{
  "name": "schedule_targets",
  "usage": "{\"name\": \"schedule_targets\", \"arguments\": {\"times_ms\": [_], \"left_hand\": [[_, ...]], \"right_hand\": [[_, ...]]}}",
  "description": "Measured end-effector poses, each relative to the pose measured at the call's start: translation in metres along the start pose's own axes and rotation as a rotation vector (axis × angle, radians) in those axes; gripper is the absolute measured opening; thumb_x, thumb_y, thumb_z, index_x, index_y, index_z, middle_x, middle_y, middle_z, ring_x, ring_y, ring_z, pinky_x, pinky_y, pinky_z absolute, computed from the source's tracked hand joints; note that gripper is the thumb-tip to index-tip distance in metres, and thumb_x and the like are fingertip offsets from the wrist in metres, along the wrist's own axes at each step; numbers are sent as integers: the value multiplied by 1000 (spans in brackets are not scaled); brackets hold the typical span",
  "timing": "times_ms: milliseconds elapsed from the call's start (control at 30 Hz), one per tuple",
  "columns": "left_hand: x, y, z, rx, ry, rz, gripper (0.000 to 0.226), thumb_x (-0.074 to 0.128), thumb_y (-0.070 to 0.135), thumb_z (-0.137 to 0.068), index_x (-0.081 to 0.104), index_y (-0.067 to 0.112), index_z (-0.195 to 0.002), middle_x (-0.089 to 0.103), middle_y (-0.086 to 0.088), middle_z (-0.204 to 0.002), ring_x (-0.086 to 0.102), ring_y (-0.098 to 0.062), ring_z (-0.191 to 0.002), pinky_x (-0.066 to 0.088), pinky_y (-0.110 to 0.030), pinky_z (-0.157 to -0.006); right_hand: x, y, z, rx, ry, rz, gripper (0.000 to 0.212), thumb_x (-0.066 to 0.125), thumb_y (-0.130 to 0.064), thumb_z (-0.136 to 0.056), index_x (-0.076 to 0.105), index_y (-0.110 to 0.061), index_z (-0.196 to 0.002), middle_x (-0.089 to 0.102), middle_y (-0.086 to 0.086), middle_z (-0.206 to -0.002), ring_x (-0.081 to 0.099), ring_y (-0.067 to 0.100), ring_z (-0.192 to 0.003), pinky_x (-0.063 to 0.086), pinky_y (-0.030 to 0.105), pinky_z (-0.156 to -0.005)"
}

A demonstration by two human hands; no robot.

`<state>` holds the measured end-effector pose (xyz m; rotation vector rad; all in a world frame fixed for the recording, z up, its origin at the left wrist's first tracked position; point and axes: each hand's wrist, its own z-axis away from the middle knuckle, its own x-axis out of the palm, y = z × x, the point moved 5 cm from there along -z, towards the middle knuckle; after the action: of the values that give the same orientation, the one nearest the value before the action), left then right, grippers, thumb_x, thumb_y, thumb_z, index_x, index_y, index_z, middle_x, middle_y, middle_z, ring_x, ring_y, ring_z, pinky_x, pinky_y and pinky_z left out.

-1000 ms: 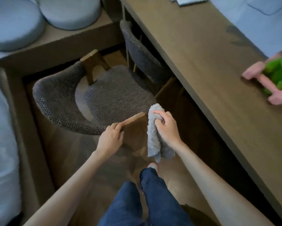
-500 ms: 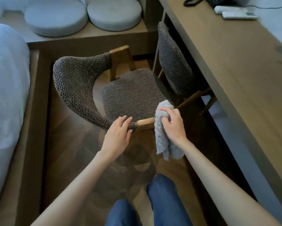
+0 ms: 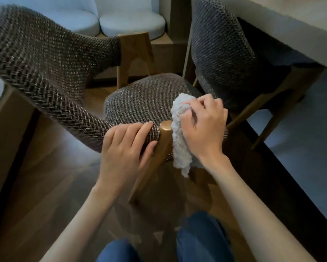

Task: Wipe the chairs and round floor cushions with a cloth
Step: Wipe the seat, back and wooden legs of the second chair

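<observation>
Grey fleece meets wood: a person's right hand (image 3: 204, 129) bunches a pale cloth (image 3: 179, 133) in curled fingers and presses it against the upper end of a wooden post (image 3: 164, 138) on the near chair (image 3: 132, 104). This is the corner where the woven backrest (image 3: 41, 69) ends, and the loose tail of the cloth hangs down beside the post. The left hand (image 3: 125, 148) rests on that end of the backrest, fingers close together and nearly straight over the fabric, thumb tip just beside the post, apparently steadying the frame.

By the look of it the job is somewhere in its early-to-middle stretch, with work under way on this chair's frame. The tweed seat (image 3: 155, 91) lies just beyond the cloth (nothing in the weave shows whether it has been wiped). A second chair (image 3: 221, 53), darker, stands tucked under the desk (image 3: 295, 19) at right, touched by neither hand. Two round floor cushions (image 3: 132, 21), pale blue and side by side, sit on a raised wooden platform (image 3: 160, 44) behind the chairs, well apart from the cloth. On that reading, the rest of this chair, its neighbour and both cushions may all be left to do.
</observation>
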<state>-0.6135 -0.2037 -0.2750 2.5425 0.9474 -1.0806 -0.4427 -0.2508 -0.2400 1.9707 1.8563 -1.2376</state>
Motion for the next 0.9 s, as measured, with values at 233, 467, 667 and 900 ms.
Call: {"name": "schedule_targets", "arguments": {"times_ms": [233, 467, 667, 900], "left_hand": [[17, -1, 14, 10, 245, 17, 36, 50, 33, -98, 59, 9, -124, 63, -9, -111, 48, -25, -109, 28, -40, -105], [16, -6, 21, 80, 235, 79, 40, 50, 28, -99, 52, 9, -134, 59, -10, -123, 44, -24, -120, 21, -39, -113], [2, -2, 59, 34, 253, 407, 43, 52, 2, -93, 48, 6, -136, 48, -8, -137, 39, -19, -133, 29, -43, -114], [24, 14, 91, -16, -173, 587, 80, 66, 37, -84, 26, 17, -150, 16, -2, -158, 18, -14, -145, 22, -36, -116]], "right_hand": [[10, -5, 22, -92, 239, 40, 59, 44, -69, -84, 64, -15, -96, 54, 8, -100, 47, 27, -96, 32, 35, -82], [16, -12, 58, -160, 199, -8, 51, 57, -34, -81, 53, -19, -129, 47, 12, -116, 35, 24, -108, 38, 39, -93], [3, 7, 95, -117, 129, -445, 42, 56, -19, -84, 41, -26, -123, 48, -17, -104, 54, 5, -88, 44, 12, -72], [19, 25, 133, -56, -377, -548, 23, 66, -11, -79, 64, -20, -99, 64, -17, -93, 62, 1, -91, 46, 11, -77]]}}
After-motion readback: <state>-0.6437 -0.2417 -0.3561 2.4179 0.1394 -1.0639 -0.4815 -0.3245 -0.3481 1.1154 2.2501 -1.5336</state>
